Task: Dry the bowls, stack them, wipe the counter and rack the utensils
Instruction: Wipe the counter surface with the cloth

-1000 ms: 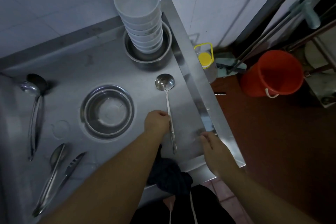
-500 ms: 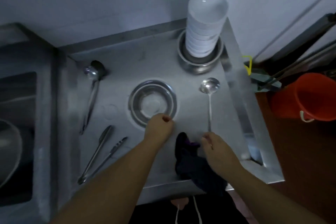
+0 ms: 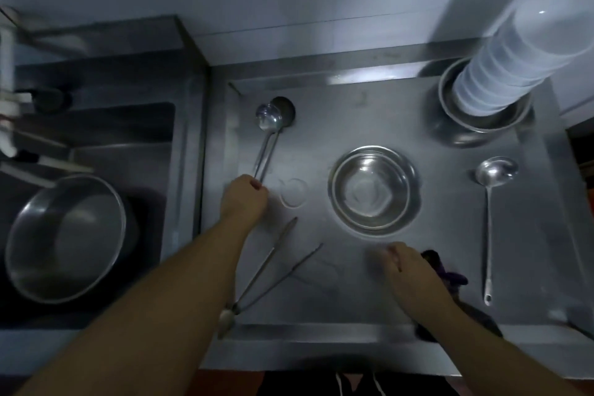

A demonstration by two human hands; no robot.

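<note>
On the steel counter point(image 3: 363, 112), my left hand point(image 3: 244, 199) is closed around the handle ends of two ladles point(image 3: 268, 116) lying at the left side. My right hand point(image 3: 406, 267) is blurred and rests low on a dark cloth point(image 3: 448, 278) near the front edge. A nest of empty steel bowls point(image 3: 373, 190) sits in the middle. At the back right, a tall leaning stack of white bowls point(image 3: 520, 64) stands inside a steel bowl point(image 3: 482, 127). A third ladle point(image 3: 495, 172) lies along the right side. Tongs point(image 3: 276, 267) lie between my arms, with a spoon point(image 3: 226, 320) at their hinge end.
A sink point(image 3: 135, 138) lies to the left, holding a large steel bowl point(image 3: 64, 238) and some pale utensils. The tiled wall runs close behind the counter. A raised rim borders the counter's back and right sides.
The view has swung left and the sink is now in sight. My left hand went from the middle bowl to the left ladles and closed on their handles. My right hand slid left at the cloth.
</note>
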